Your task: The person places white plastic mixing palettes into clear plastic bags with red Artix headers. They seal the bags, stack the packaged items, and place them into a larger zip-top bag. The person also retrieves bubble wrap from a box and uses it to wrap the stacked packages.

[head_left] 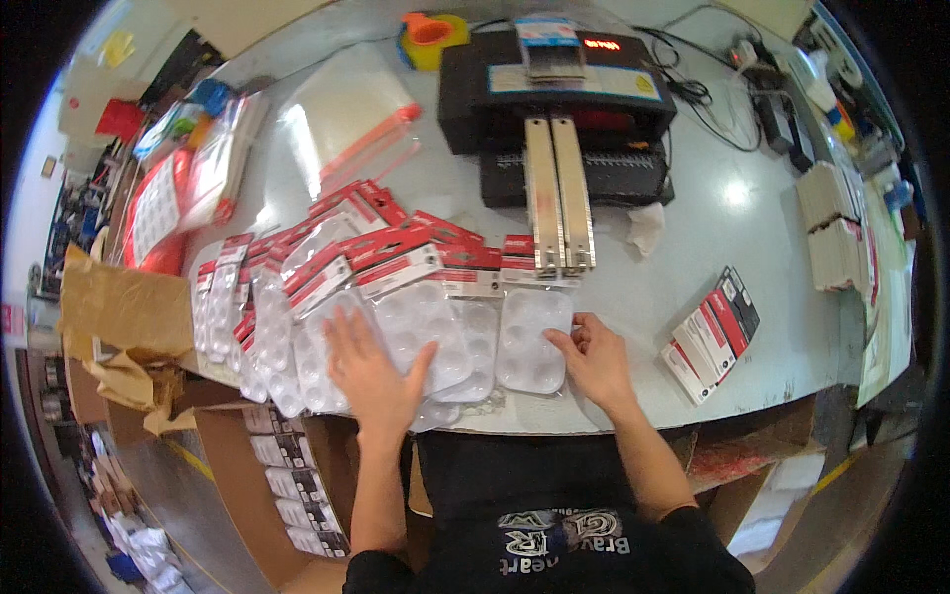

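A white plastic paint palette with round wells, in a clear bag (532,342) with a red and white header card, lies flat in front of two metal rails (560,198). Its card reaches the rails' near ends. My right hand (597,364) pinches the right edge of this bagged palette between thumb and curled fingers. To the left, my left hand (371,366) rests palm down with fingers spread on a pile of similar bagged palettes (426,332). Their red cards overlap and point away from me. The rails run out of a black machine (554,89) with a lit red display.
Loose header cards (714,332) lie fanned at the right. Clear bags (346,124) sit at the back left, beside an orange and yellow tape roll (431,42). Brown paper (129,317) covers the left edge. Open cardboard boxes (233,485) stand below the table. Cables (693,89) trail behind the machine.
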Available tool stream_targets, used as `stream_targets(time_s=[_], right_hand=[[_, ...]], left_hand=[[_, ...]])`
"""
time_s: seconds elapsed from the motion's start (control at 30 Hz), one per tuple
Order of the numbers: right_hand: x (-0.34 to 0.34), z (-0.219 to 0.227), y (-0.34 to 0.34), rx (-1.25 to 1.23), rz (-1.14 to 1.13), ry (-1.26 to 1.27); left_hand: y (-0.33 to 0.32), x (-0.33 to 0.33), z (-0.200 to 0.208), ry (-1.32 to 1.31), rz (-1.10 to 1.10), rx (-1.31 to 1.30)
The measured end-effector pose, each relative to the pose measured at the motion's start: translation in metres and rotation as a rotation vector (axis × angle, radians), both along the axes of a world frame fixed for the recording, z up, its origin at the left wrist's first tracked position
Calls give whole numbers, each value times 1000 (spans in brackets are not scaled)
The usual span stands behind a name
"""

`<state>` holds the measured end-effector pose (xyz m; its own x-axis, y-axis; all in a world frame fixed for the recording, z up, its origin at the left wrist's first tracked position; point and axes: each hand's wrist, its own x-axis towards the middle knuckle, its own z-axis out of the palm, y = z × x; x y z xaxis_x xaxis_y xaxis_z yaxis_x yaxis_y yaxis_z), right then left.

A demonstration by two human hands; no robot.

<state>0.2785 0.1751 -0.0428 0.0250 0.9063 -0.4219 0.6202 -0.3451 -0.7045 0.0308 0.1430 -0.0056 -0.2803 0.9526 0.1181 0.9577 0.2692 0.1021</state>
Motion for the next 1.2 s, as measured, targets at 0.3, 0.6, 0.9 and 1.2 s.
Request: stream_targets(time_s=[0.3, 0.6, 0.9, 1.2], right_hand=[[-34, 40, -39, -257, -295, 779], [-111, -11, -24, 253, -24, 346], [-119, 2, -2, -38, -82, 699], [-118, 1, -19, 288, -88, 763]], left_hand=[[-9, -31, -14, -199, -1, 155], [-5, -102, -5, -210, 225, 229], [-5, -87, -45, -893, 109, 305], [-14, -80, 0, -1001, 211, 396]])
